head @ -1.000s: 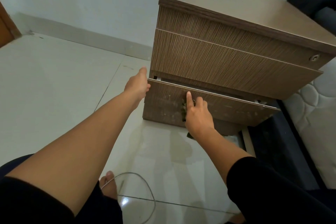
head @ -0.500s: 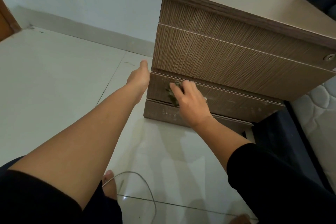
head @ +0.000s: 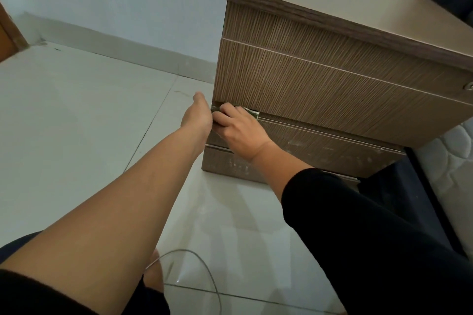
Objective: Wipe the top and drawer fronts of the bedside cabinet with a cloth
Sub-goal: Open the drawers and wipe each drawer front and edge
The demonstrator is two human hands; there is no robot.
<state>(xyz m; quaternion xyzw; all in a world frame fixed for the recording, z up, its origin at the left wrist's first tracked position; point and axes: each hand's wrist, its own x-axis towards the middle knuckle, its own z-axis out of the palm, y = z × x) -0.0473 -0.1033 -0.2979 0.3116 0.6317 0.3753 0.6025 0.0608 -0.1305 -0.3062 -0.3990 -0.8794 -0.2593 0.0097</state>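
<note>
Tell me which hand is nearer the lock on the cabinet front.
Right. The right hand presses the cloth on the drawer front, still well left of the lock. The left hand sits further left, at the cabinet's left edge.

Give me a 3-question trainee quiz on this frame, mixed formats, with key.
1. True or false: the right hand presses the cloth on the cabinet top.
2. Where does the left hand lie? A) on the floor B) at the cabinet's left front edge C) on the lock
3. Fill in: the round lock sits at the ___ end of a drawer front.

Key: 1 false, it works at the seam above the lowest drawer; 2 B; 3 right.
</note>
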